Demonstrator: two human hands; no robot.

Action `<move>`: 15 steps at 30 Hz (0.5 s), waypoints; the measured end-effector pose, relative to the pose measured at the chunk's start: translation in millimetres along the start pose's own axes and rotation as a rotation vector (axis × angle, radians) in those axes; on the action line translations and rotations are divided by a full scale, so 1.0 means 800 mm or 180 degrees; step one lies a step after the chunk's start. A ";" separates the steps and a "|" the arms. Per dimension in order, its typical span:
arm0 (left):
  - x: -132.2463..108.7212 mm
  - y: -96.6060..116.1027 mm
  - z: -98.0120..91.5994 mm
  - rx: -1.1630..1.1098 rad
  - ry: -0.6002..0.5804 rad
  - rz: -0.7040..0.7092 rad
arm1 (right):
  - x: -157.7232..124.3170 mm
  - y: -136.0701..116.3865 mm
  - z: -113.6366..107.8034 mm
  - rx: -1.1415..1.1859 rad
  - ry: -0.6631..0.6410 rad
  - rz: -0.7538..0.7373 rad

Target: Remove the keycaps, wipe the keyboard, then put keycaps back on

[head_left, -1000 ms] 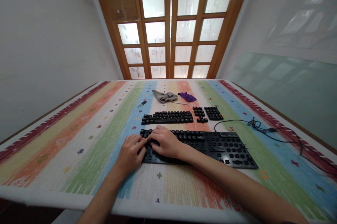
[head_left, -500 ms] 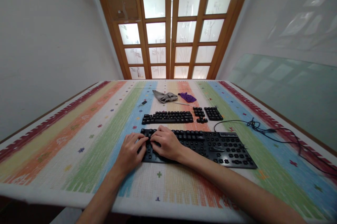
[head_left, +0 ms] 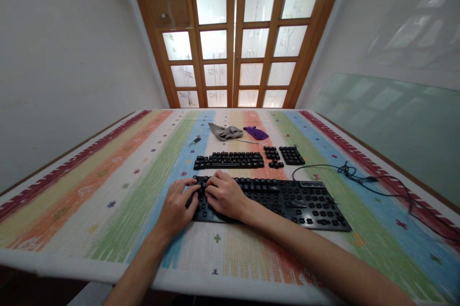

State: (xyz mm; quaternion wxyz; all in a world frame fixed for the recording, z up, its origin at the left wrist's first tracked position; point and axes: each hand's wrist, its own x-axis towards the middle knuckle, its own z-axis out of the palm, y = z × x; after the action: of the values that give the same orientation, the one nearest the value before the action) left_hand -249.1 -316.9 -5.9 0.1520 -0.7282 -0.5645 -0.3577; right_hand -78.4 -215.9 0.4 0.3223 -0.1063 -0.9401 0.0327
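Note:
A black computer keyboard lies in front of me, many of its switches bare and a row of keycaps still along its top. Bent around its left end is my left hand, thumb and forefinger on the corner. My right hand rests over the left part of the keyboard, fingers curled together with the tips down among the keys; whatever they pinch is hidden. Behind the keyboard, loose black keycaps stand in a main block, a small cluster and a number-pad group.
Farther back lie a grey cloth, a purple cloth, a thin rod and a small black tool with wires. The keyboard's cable loops to the right over the striped tablecloth. Walls flank the table.
My left hand has drawn slightly left, its fingertips now farther from my right hand. The right hand stays at nearly the same spot on the keyboard.

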 end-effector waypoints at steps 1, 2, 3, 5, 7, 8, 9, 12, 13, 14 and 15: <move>0.000 0.000 0.000 0.0007 -0.0004 -0.0002 | 0.000 0.000 0.000 -0.0011 0.0019 0.0012; 0.000 0.000 0.000 0.0011 -0.0012 -0.0001 | 0.000 0.000 0.001 -0.0024 0.0022 0.0011; 0.000 0.000 0.000 0.0009 -0.0022 0.0005 | 0.000 0.000 0.002 -0.0036 0.0007 -0.0003; -0.001 0.000 0.000 -0.0015 -0.0052 0.0016 | 0.000 -0.002 0.003 -0.0062 -0.0038 -0.0049; -0.001 0.001 0.000 -0.0048 -0.0109 0.0042 | -0.001 -0.004 0.004 -0.0101 -0.0065 -0.0071; -0.001 0.001 0.000 -0.0058 -0.0141 0.0076 | -0.001 -0.006 0.005 -0.0121 -0.0070 -0.0071; -0.001 0.001 0.000 -0.0061 -0.0174 0.0119 | -0.001 -0.007 0.005 -0.0134 -0.0073 -0.0067; 0.000 0.002 0.001 -0.0036 -0.0226 0.0263 | 0.000 -0.009 0.003 -0.0118 -0.0086 0.0035; 0.000 0.003 0.002 -0.0022 -0.0215 0.0297 | 0.000 -0.009 0.002 -0.0101 -0.0095 0.0099; 0.000 0.003 0.002 -0.0003 -0.0206 0.0317 | 0.002 -0.009 0.000 -0.0079 -0.0114 0.0167; 0.001 0.004 0.002 0.0020 -0.0204 0.0336 | 0.003 -0.009 -0.001 -0.0055 -0.0145 0.0225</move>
State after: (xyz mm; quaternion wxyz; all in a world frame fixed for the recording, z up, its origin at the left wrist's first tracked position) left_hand -245.7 -316.3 -6.4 0.1548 -0.7676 -0.5310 -0.3239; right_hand -81.0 -222.8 3.2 0.2985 -0.1415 -0.9431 0.0383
